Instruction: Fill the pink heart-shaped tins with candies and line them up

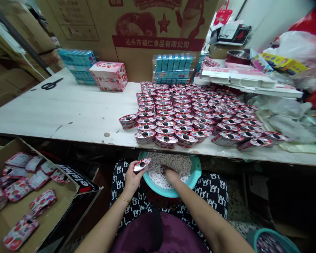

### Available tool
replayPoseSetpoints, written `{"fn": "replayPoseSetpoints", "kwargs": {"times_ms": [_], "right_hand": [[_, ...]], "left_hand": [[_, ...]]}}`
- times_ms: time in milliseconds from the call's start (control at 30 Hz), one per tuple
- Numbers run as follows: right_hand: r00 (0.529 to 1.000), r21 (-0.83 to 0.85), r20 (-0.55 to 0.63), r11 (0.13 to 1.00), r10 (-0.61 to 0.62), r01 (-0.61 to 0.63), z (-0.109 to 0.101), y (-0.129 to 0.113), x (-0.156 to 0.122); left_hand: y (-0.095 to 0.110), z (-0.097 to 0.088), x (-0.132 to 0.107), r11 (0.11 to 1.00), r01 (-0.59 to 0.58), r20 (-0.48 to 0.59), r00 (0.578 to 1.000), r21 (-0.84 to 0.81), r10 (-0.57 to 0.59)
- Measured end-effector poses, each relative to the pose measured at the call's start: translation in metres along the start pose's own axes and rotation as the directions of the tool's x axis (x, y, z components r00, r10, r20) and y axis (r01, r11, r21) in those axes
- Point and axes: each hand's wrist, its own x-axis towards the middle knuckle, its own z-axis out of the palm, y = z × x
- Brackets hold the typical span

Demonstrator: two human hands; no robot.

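My left hand is closed around a small oval candy box with a red and pink print and a dark round hole in its top. It holds the box tilted at the left rim of a turquoise basin. Many small white and pale pink candies fill the basin, which sits at my lap. Into these candies reaches my right hand; its fingertips are partly buried, so their grip is hidden.
Rows of similar oval boxes stand on the white table. Scissors, a pink carton and blue packs lie farther back. At left, an open cardboard box holds more printed boxes. Another turquoise tub stands low at right.
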Motion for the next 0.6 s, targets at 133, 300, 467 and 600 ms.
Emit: {"fn": "replayPoseSetpoints", "kwargs": {"times_ms": [133, 300, 467, 600], "right_hand": [[0.995, 0.191, -0.056, 0.977, -0.087, 0.096, 0.01, 0.005, 0.009], [0.976, 0.317, -0.146, 0.927, -0.158, 0.198, -0.031, 0.032, -0.027], [0.958, 0.141, -0.161, 0.955, -0.238, 0.261, -0.089, 0.014, -0.073], [0.982, -0.236, -0.087, 0.961, -0.169, 0.145, -0.114, -0.016, -0.092]], "left_hand": [[0.0, -0.01, 0.002, 1.0, 0.008, -0.043, 0.999, 0.029, -0.007], [0.005, -0.011, 0.005, 0.996, -0.05, 0.002, 0.999, 0.081, 0.05], [0.01, 0.013, 0.004, 0.95, -0.237, 0.159, 0.965, 0.202, 0.206], [0.012, 0.032, -0.001, 0.905, -0.342, 0.244, 0.928, 0.252, 0.282]]}}
